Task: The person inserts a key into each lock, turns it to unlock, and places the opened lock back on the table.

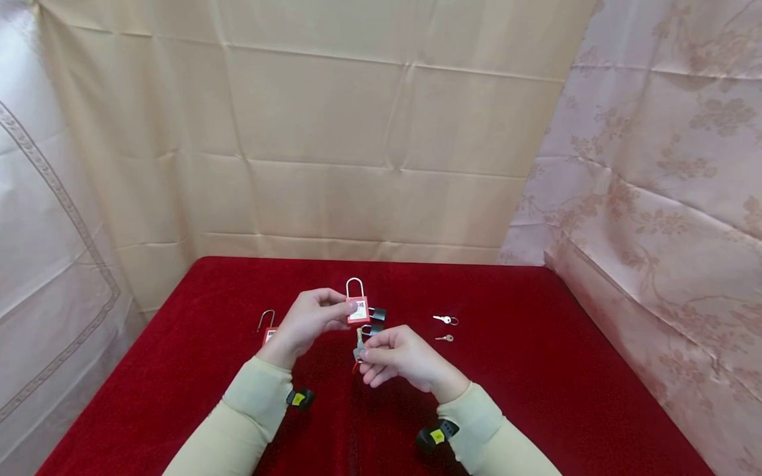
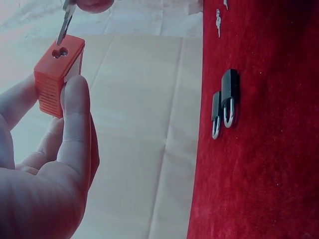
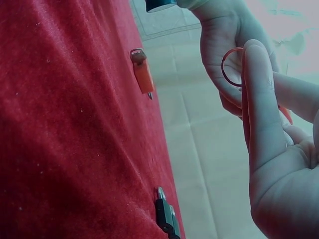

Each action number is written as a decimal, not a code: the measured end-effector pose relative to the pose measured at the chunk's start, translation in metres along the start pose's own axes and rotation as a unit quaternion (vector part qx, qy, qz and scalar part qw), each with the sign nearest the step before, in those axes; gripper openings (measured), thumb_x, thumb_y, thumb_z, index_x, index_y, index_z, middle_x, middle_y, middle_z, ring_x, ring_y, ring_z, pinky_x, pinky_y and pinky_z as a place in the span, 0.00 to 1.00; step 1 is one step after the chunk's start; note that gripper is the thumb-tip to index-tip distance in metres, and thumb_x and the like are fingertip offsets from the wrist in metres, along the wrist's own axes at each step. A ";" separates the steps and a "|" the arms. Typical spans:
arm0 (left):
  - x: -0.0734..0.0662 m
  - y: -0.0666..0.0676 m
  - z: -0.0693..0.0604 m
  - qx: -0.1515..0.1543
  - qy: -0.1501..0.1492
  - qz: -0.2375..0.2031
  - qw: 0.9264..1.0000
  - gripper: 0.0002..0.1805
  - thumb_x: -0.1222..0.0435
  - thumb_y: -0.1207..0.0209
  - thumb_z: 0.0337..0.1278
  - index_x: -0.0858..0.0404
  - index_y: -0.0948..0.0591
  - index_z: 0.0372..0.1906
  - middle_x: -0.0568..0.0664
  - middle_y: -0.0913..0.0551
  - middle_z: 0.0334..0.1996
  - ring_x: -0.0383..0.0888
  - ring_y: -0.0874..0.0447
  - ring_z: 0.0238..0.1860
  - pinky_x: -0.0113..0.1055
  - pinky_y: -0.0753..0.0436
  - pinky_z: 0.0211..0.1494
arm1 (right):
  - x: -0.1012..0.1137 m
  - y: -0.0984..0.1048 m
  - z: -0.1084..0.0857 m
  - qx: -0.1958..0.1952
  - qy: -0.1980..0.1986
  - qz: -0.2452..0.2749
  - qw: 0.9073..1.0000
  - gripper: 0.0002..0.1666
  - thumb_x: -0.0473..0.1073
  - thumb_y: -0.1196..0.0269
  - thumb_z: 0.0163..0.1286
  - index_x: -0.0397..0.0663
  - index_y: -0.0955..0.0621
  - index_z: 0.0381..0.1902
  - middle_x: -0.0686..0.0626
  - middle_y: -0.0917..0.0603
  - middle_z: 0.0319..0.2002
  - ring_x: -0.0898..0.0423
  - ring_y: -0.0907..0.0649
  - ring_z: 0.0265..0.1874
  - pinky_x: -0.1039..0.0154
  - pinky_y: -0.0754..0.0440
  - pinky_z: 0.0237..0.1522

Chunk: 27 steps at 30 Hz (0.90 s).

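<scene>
Over the worktop, between its side edges, my left hand pinches a red padlock, my right hand a key — misalignment, I judge from afar, could snag the tip beside the keyhole.

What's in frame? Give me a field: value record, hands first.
left hand: grips red padlock, shackle up in head view
right hand: pinches brass-bladed key with red ring
key position: tip close to keyhole, not inserted; contact unclear
second red padlock: on cloth, partly hidden by left arm in head view
black padlocks: two, side by side on cloth
loose keys: two, on cloth, right of hands; one on a metal ring
</scene>
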<state>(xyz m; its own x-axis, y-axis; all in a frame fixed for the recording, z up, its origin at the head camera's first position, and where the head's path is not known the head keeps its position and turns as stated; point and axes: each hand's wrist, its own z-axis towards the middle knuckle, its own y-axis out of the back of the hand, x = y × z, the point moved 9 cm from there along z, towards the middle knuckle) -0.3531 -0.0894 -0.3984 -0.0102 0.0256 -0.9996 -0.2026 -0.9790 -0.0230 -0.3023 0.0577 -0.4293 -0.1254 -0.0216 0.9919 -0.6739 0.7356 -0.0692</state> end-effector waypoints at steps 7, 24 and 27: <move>-0.003 -0.004 -0.001 0.006 -0.009 0.002 1.000 0.15 0.68 0.30 0.60 0.74 0.17 0.46 0.59 0.14 0.39 0.48 0.13 0.35 0.43 0.12 0.43 | 0.000 0.002 0.000 -0.008 -0.001 0.004 1.000 0.12 0.35 0.36 0.73 0.29 0.17 0.48 0.38 0.12 0.34 0.53 0.11 0.29 0.57 0.12 0.36; -0.002 -0.008 -0.002 0.014 -0.007 0.008 1.000 0.15 0.69 0.31 0.60 0.74 0.18 0.47 0.60 0.13 0.39 0.48 0.12 0.34 0.42 0.12 0.43 | 0.001 0.006 -0.001 -0.022 0.001 0.009 1.000 0.12 0.36 0.35 0.72 0.30 0.17 0.47 0.41 0.13 0.32 0.53 0.11 0.29 0.57 0.12 0.35; -0.001 -0.009 -0.002 0.014 -0.013 0.007 1.000 0.15 0.70 0.31 0.60 0.75 0.19 0.47 0.60 0.13 0.39 0.48 0.12 0.34 0.42 0.12 0.42 | 0.001 0.007 -0.001 -0.027 0.003 0.010 1.000 0.12 0.36 0.34 0.72 0.30 0.17 0.46 0.41 0.13 0.32 0.53 0.11 0.28 0.57 0.12 0.35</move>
<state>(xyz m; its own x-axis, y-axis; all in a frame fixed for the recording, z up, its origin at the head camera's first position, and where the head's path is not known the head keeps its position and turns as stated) -0.3492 -0.0810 -0.3971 -0.0392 0.0170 -0.9991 -0.2304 -0.9731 -0.0075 -0.3064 0.0633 -0.4284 -0.1343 -0.0029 0.9909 -0.6317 0.7707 -0.0833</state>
